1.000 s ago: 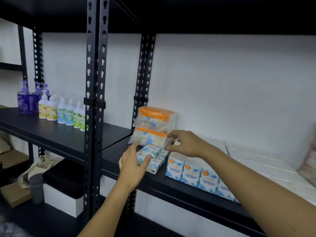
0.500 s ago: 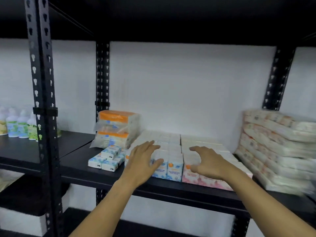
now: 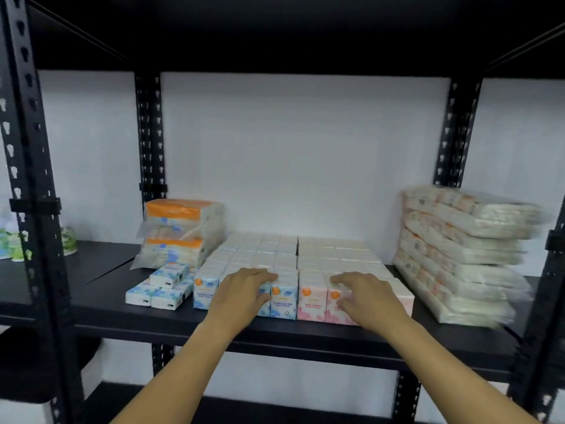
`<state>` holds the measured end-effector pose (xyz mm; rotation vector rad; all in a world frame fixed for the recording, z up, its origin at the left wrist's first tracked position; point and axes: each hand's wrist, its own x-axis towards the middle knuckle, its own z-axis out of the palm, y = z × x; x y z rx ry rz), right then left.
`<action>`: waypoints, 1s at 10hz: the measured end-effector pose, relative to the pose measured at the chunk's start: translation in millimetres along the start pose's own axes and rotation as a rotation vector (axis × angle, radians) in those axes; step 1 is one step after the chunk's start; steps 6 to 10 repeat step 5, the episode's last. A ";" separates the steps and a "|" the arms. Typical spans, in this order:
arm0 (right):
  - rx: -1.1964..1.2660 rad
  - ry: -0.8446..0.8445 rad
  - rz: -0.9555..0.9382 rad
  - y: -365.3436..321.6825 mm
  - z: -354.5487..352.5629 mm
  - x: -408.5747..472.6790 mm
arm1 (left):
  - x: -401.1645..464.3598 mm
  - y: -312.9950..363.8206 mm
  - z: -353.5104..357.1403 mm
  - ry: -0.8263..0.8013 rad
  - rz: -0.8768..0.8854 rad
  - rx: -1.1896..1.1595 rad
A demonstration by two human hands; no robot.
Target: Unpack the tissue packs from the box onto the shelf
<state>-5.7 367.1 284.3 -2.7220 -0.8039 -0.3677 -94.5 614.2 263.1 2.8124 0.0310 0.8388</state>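
Observation:
On the black shelf (image 3: 171,324) stands a dense block of small upright tissue packs, blue ones (image 3: 284,301) on the left and pink ones (image 3: 312,302) on the right. My left hand (image 3: 241,296) lies flat on the front blue packs, fingers spread. My right hand (image 3: 367,298) rests on the front pink packs, fingers curved over their tops. Neither hand lifts a pack. Three loose blue packs (image 3: 166,286) lie flat to the left of the block. No box is visible.
Two stacked wrapped tissue bundles with orange tops (image 3: 183,231) stand at the back left. A tall pile of wrapped tissue bundles (image 3: 458,255) fills the shelf's right end. Black uprights (image 3: 30,179) frame the bay. Bottles (image 3: 9,240) show at far left.
The view has swung right and centred on the tissue block. Both hands left the loose packs and orange bundles and came down onto the front row of upright packs.

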 end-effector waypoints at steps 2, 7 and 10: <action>-0.007 0.016 0.001 -0.1 2.2 1.7 | 5.1 -0.8 4.0 0.033 -0.032 -0.009; 0.075 0.098 0.020 -5.3 10.9 -19.6 | -14.2 11.3 3.8 0.065 -0.034 0.046; 0.075 0.098 0.020 -5.3 10.9 -19.6 | -14.2 11.3 3.8 0.065 -0.034 0.046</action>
